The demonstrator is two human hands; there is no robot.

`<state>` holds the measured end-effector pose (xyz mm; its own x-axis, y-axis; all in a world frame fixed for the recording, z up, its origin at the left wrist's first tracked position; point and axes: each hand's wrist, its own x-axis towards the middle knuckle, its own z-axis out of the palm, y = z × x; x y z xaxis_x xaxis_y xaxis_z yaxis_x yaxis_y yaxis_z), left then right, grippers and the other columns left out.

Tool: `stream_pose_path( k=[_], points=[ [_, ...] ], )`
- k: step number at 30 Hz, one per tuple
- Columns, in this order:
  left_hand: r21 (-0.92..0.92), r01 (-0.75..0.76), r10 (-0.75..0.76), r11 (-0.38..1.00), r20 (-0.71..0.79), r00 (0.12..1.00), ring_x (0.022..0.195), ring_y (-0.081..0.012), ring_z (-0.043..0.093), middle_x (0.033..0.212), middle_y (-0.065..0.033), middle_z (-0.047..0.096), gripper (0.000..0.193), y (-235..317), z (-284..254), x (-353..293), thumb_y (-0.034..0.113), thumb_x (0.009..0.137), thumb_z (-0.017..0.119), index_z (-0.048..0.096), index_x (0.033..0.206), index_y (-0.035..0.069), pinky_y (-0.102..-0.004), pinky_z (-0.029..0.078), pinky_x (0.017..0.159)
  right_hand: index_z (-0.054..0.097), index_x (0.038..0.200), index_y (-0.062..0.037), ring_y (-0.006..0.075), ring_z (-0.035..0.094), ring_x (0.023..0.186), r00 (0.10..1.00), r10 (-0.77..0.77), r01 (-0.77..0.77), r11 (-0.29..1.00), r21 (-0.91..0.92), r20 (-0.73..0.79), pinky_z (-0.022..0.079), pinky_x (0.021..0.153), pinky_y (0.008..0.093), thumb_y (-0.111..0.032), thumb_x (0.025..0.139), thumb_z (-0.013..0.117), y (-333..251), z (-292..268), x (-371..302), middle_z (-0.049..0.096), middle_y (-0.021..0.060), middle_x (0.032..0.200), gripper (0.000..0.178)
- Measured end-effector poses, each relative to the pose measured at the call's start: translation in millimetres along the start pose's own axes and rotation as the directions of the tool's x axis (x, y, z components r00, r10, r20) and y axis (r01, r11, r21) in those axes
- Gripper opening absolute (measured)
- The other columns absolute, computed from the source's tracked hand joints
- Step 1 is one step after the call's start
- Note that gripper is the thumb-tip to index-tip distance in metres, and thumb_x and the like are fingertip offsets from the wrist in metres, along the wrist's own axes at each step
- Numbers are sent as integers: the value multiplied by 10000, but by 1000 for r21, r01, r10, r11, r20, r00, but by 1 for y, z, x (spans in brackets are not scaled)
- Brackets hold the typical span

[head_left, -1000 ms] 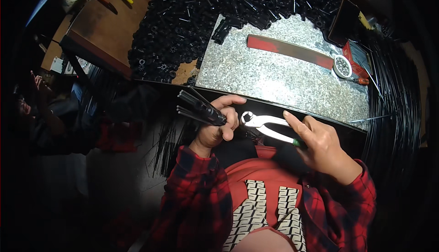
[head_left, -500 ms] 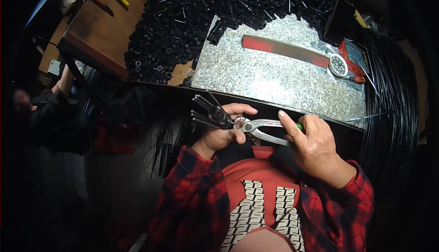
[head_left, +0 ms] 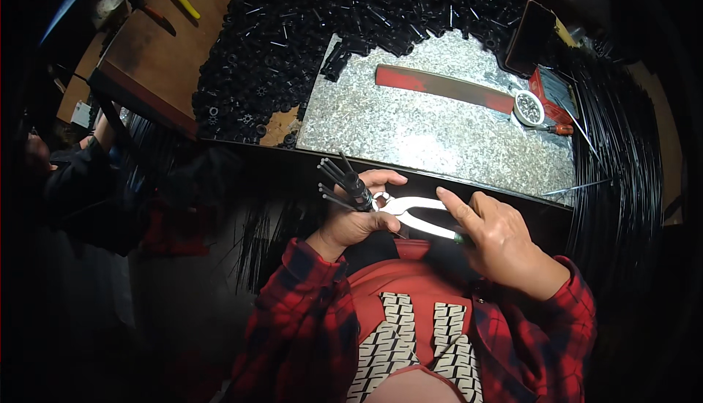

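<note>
My left hand (head_left: 344, 231) is closed around a black cylindrical hub with several thin black rods (head_left: 356, 189) sticking out to the upper left, which looks like part of an umbrella frame. In my right hand (head_left: 505, 238) are end-cutting pincers (head_left: 410, 207) with bright metal arms and green grips. Their jaws sit at the near end of the hub, beside my left thumb; I cannot tell exactly what lies between them. The pincers' arms are spread apart. My right index finger stretches along the upper arm, and the palm hides most of the grips.
Beyond the hands lies a speckled stone slab (head_left: 351, 121) with a red and brown bar (head_left: 439, 90), a white cup of small metal pieces (head_left: 529, 108) and a red box (head_left: 551, 92). Black tubular parts (head_left: 256, 59) are heaped behind. Long black rods (head_left: 622, 147) hang at right.
The whole view has shifted slightly, moving the table left and down. My hands keep nearly the same grip, and the pincers now catch more light.
</note>
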<state>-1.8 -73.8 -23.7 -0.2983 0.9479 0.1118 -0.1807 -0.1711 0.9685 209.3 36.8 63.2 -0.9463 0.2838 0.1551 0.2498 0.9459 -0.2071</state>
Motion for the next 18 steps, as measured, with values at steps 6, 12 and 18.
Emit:
stream_pose_path(
  k=[6,12,18],
  points=[
    [-91,43,-38,995,59,998,652,2,399,719,77,481,916,2,-2,6,558,509,835,562,1164,-23,-166,269,554,467,1359,-76,232,477,622,998,-24,26,999,40,-57,399,533,363,-17,677,687,3,4,0,430,80,737,719],
    [-208,11,24,978,164,986,672,-18,513,781,26,581,681,-3,-13,3,256,578,908,556,1096,-10,-161,378,554,483,1360,-99,206,476,610,995,-73,69,996,-58,-63,395,506,343,-43,721,674,4,-4,-11,428,71,729,670],
    [-55,54,-45,997,153,987,710,-43,534,811,4,600,426,3,-3,1,192,675,858,618,982,19,-185,416,611,502,1344,-87,189,480,601,996,-89,84,985,-153,-24,404,491,309,-88,759,627,-1,-9,-15,422,59,725,598]
  ],
)
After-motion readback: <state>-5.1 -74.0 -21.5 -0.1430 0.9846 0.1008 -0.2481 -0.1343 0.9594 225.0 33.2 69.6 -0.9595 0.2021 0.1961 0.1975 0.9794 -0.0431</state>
